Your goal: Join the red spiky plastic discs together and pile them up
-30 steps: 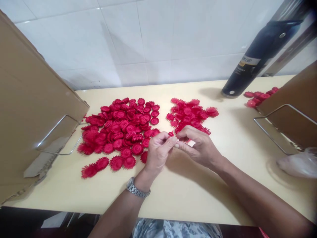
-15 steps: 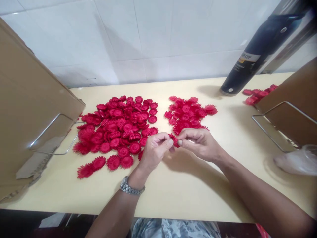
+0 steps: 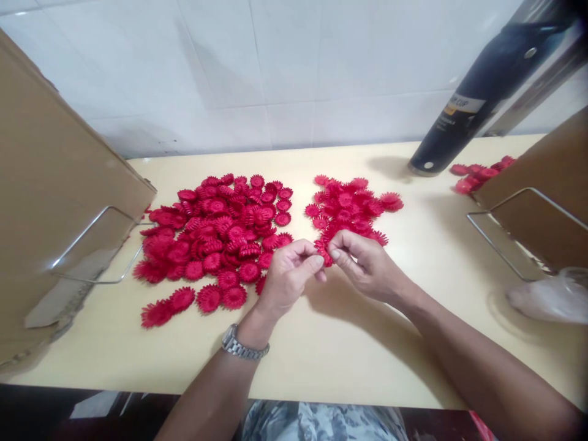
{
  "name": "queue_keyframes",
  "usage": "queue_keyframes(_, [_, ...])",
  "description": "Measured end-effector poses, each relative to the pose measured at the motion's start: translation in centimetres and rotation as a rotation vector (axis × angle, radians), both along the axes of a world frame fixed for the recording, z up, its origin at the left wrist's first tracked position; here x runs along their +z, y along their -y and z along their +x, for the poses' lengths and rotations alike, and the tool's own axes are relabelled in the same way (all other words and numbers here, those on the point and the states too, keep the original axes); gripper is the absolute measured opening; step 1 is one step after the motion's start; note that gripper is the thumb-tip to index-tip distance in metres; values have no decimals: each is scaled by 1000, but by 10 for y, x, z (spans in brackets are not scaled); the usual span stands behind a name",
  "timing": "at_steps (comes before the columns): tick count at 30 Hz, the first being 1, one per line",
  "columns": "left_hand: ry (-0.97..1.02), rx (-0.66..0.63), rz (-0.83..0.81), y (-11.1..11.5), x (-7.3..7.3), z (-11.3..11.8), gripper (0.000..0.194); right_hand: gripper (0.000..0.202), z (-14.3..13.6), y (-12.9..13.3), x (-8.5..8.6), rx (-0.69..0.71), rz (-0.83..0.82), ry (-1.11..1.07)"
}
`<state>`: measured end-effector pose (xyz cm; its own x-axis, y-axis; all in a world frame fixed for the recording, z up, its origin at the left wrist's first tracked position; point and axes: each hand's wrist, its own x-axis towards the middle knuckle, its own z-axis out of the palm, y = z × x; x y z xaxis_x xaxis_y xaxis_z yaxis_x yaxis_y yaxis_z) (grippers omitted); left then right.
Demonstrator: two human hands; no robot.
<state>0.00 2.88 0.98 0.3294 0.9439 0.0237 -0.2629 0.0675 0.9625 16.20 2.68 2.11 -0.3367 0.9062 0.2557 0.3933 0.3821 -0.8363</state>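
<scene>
Between my two hands is a small red flower-shaped piece (image 3: pixel 325 256) with a notched, petal-like edge. My left hand (image 3: pixel 288 274) pinches its left side between thumb and forefinger. On the other side, the thumb and forefinger of my right hand (image 3: pixel 362 262) close on its edge, hiding part of it. A large pile of similar red pieces (image 3: pixel 218 226) lies to the left of my hands. Just beyond my fingers is a smaller heap of red pieces (image 3: pixel 344 202), looser and flatter in look.
Cardboard panels, one at the left (image 3: pixel 55 202) and one at the right (image 3: pixel 542 196), flank the pale yellow table (image 3: pixel 367 361), each with a bent wire frame. A dark bottle (image 3: pixel 478 104) stands at the back right. A clear plastic bag (image 3: pixel 551 297) lies near the right edge.
My right hand has turned slightly, its fingers bending more over the red piece. The piece has tilted to show more of its face. My left hand has barely moved.
</scene>
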Motion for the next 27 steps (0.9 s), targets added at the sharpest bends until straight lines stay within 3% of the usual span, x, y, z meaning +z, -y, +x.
queue_keyframes(7, [143,-18,-129,-2,5,-2,15,25,2,-2,-6,-2,-178,-240])
queue_keyframes(14, [141,15,-131,-1,8,0,12,34,7,-6,2,36,-314,-391])
queue_keyframes(18, [19,63,-22,1,4,1,14,30,6,-6,3,71,-356,-343])
queue_keyframes(24, [-292,97,119,5,5,3,18,35,4,-3,1,134,-292,-241])
queue_keyframes(27, [-318,51,179,5,8,2,17,33,5,-4,-1,107,-337,-225])
